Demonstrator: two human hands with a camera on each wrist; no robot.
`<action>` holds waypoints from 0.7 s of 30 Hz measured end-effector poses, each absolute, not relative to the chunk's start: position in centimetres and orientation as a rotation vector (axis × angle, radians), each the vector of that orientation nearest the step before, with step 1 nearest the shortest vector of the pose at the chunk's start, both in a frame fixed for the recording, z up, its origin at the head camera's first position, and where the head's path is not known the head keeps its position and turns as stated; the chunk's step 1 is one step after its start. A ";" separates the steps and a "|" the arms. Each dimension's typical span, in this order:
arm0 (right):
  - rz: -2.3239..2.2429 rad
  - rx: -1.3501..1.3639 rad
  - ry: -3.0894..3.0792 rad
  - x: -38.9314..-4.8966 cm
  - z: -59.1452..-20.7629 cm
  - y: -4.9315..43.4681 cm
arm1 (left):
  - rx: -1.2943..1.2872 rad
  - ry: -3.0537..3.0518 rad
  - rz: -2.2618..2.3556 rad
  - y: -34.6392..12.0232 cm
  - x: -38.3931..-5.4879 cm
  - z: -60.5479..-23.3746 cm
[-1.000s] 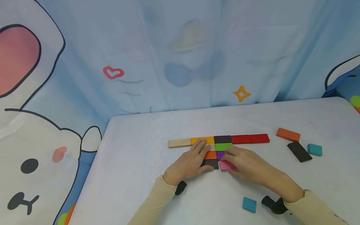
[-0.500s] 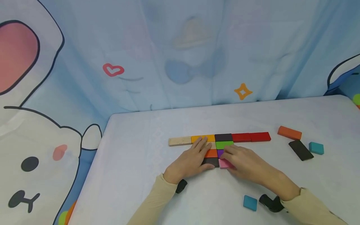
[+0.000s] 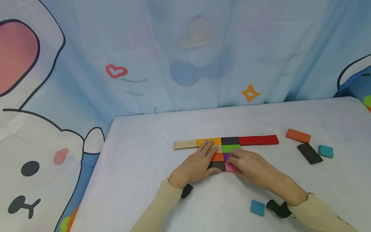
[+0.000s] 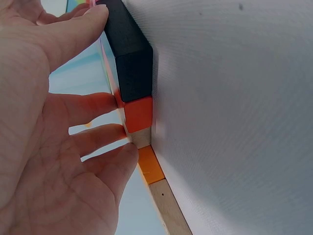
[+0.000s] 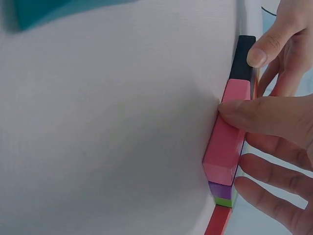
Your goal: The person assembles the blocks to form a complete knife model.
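Here, aligning seems in hand: the left hand (image 3: 195, 167), fingers spread, touches the near dark block (image 3: 218, 164); against it lies the pink block (image 3: 231, 168), pinched by the right hand (image 3: 251, 167), next needing, I judge, gentle squaring

Pink block (image 5: 225, 142); black block (image 5: 241, 58) adjoining

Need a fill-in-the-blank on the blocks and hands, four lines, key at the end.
1. The thumb of the right hand touches the ____ block.
2. The near-row dark block is touched by the thumb of the ____ hand.
3. The far-row dark block sits between the yellow-orange block and a ____ block.
4. Coming nearer from there, the green block is first, then the ____ block.

Missing words: pink; left; red; purple.
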State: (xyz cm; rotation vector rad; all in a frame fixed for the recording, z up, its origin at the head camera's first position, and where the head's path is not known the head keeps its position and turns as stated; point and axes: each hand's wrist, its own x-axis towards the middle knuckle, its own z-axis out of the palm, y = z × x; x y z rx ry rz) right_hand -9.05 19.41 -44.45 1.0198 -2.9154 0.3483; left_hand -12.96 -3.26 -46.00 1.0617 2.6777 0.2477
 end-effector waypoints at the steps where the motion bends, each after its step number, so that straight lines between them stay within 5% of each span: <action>1: 0.351 1.019 -2.912 -9.0 -44.5 19.4 | 1.062 2.677 0.249 -3.3 -13.0 -46.0; 21: 0.406 0.961 -2.885 -8.5 -44.3 20.0 | 1.050 2.672 0.264 -3.2 -12.9 -45.9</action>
